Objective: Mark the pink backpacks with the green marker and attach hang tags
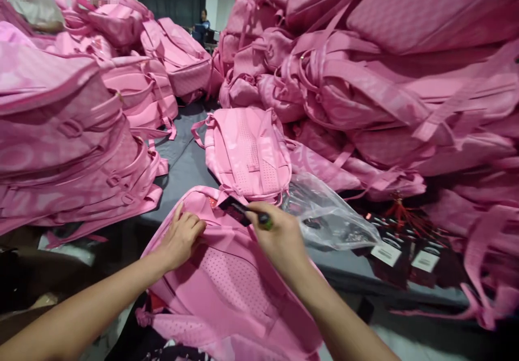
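A large pink backpack (235, 274) with a dotted back panel lies in front of me at the table's near edge. My left hand (182, 236) rests on its upper left part, fingers bent against the fabric. Above the top of the bag, my right hand (278, 231) is closed round a dark, green-tipped tool (265, 221). A black tag (235, 210) sticks out from the same fingers, over the bag's top edge. Just beyond lies a smaller pink backpack (248, 153), straps facing up.
Pink backpacks are stacked high at the left (60, 134) and right (365, 85). A clear plastic bag (328, 212) and dark tags with white labels (386, 253) lie on the grey-covered table (176, 158). People are in the background.
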A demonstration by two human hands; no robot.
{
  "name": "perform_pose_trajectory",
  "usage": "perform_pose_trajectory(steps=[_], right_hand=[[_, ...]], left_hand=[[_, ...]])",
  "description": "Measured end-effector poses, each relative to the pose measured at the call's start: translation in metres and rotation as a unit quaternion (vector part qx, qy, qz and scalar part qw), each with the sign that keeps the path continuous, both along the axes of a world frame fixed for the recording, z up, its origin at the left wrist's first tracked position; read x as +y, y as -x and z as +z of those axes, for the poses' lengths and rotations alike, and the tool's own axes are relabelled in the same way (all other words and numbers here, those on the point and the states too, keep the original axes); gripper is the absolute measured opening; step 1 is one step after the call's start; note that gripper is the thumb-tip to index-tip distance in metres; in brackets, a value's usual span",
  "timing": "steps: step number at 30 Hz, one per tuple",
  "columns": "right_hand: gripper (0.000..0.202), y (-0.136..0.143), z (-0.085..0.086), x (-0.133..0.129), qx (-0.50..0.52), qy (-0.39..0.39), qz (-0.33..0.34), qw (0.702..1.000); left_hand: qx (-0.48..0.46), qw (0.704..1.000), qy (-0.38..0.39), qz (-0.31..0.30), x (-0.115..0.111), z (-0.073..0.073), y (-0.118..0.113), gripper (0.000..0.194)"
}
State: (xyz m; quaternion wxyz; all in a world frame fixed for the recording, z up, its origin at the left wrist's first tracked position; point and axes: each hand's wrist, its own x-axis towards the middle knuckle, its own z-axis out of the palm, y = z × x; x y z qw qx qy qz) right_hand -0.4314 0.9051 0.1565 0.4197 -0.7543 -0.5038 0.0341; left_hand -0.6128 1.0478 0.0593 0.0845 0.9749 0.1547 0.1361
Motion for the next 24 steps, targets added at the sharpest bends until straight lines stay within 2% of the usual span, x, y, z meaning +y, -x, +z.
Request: perform_pose_trajectory(steps=[2, 4, 5, 7, 9, 10, 12, 14, 20, 24], right_hand=[[0.027, 0.020, -0.013, 0.024, -0.032, 0.072, 0.030, 0.996], [0.036, 0.028, -0.023, 0.040, -0.064, 0.173, 0.047, 0.982], [0.037, 0.029, -0.026, 0.046, -0.082, 0.224, 0.052, 0.970], [0.035, 0.030, -0.028, 0.056, -0.126, 0.313, 0.066, 0.939], [0.028, 0.029, -0.028, 0.067, -0.174, 0.380, 0.090, 0.904], [0.025, 0.030, -0.028, 0.074, -0.192, 0.401, 0.103, 0.890], [0.020, 0.032, -0.030, 0.086, -0.214, 0.426, 0.129, 0.869], [0.020, 0.036, -0.033, 0.095, -0.225, 0.441, 0.150, 0.856], [0.028, 0.046, -0.036, 0.104, -0.265, 0.477, 0.173, 0.820], [0.023, 0.043, -0.039, 0.108, -0.278, 0.490, 0.207, 0.800]], left_hand=[[-0.065, 0.998, -0.005, 0.000, -0.002, -0.011, 0.012, 0.026], [-0.142, 0.990, -0.016, 0.010, 0.000, -0.019, 0.026, 0.036], [-0.173, 0.984, -0.014, 0.036, 0.002, -0.022, 0.032, 0.040], [-0.201, 0.970, 0.020, 0.137, 0.009, -0.026, 0.043, 0.052], [-0.165, 0.955, 0.102, 0.222, 0.017, -0.030, 0.050, 0.068], [-0.134, 0.950, 0.150, 0.240, 0.021, -0.032, 0.052, 0.072], [-0.086, 0.941, 0.222, 0.241, 0.026, -0.037, 0.053, 0.070], [-0.081, 0.936, 0.246, 0.239, 0.028, -0.040, 0.052, 0.066], [-0.093, 0.934, 0.234, 0.254, 0.026, -0.048, 0.046, 0.062], [-0.112, 0.931, 0.236, 0.256, 0.027, -0.055, 0.043, 0.065]])
